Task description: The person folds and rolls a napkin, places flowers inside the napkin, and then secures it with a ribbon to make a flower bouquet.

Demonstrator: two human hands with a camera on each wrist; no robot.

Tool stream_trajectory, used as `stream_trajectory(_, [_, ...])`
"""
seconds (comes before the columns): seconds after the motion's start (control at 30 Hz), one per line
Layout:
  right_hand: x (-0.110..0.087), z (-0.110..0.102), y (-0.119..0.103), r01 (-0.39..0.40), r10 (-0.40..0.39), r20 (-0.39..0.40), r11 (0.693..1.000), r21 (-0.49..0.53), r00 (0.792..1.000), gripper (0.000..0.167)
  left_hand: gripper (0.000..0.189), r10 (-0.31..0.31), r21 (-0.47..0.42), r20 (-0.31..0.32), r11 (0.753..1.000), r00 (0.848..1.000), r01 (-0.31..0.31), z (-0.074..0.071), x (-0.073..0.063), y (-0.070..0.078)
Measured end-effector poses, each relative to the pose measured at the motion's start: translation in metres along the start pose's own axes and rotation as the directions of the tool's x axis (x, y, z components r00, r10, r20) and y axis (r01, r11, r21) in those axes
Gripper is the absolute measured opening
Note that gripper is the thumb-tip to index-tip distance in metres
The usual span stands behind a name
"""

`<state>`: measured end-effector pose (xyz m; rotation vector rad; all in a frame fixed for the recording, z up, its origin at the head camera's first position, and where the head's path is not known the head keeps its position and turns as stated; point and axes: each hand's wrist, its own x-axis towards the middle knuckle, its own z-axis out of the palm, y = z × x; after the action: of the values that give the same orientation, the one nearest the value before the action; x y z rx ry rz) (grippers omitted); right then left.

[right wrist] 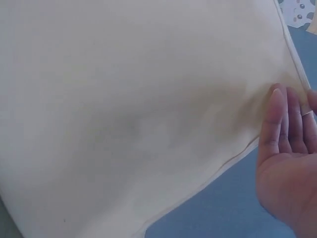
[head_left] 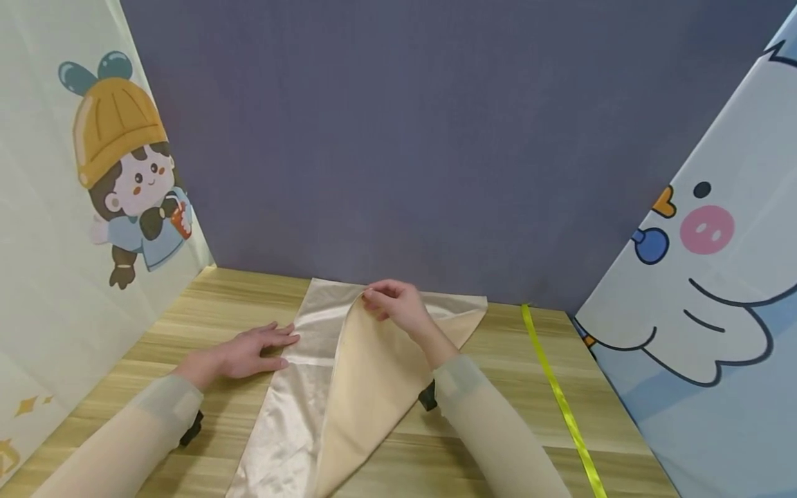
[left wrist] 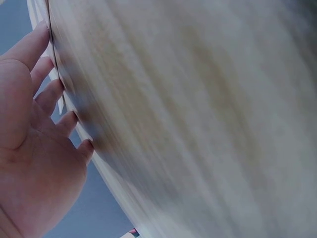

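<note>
A shiny pale satin cloth (head_left: 286,408) lies on the table, with one part lifted and folded over so that a matte tan side (head_left: 373,373) shows. At the top of this raised flap, my right hand (head_left: 401,308) pinches the cloth's edge between thumb and fingers. The right wrist view has the tan side (right wrist: 138,99) filling most of it, beside the right hand (right wrist: 290,163). To the left, my left hand (head_left: 255,349) rests with spread, extended fingers, their tips at the cloth's left edge. In the left wrist view those fingertips touch the surface.
The wood-grain table (head_left: 498,429) ends at a dark grey-blue panel (head_left: 436,138) just behind the cloth. A yellow tape strip (head_left: 560,398) runs along the right side. Cartoon-printed curtains (head_left: 37,207) stand at both sides.
</note>
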<state>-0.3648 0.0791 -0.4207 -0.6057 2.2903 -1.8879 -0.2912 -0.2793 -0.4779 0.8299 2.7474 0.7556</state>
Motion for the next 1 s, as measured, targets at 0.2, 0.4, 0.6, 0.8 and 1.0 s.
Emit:
stream_trajectory(0.2, [0.014, 0.014, 0.002, 0.003, -0.003, 0.013, 1.0, 0.007, 1.0, 0.025, 0.064, -0.003, 0.002, 0.001, 1.0, 1.0, 0.003, -0.001, -0.001, 0.0])
stream_trajectory(0.4, [0.026, 0.023, -0.001, 0.004, -0.004, 0.001, 1.0, 0.007, 1.0, 0.025, 0.063, 0.002, -0.004, -0.002, 1.0, 1.0, -0.002, -0.002, -0.002, -0.001])
stream_trajectory(0.6, [0.039, 0.027, -0.004, 0.013, -0.013, -0.028, 1.0, 0.024, 1.0, 0.025, 0.063, 0.001, -0.014, 0.006, 1.0, 1.0, -0.001, -0.004, -0.002, 0.001])
stream_trajectory(0.8, [0.05, 0.031, -0.009, 0.008, -0.007, -0.034, 0.999, 0.032, 0.999, 0.025, 0.064, -0.003, -0.01, 0.016, 1.0, 1.0, 0.003, -0.004, -0.001, 0.003])
stream_trajectory(1.0, [0.06, 0.036, -0.018, 0.029, -0.028, -0.034, 0.999, 0.034, 0.999, 0.026, 0.064, -0.018, 0.01, 0.017, 1.0, 1.0, 0.018, -0.002, 0.001, 0.002])
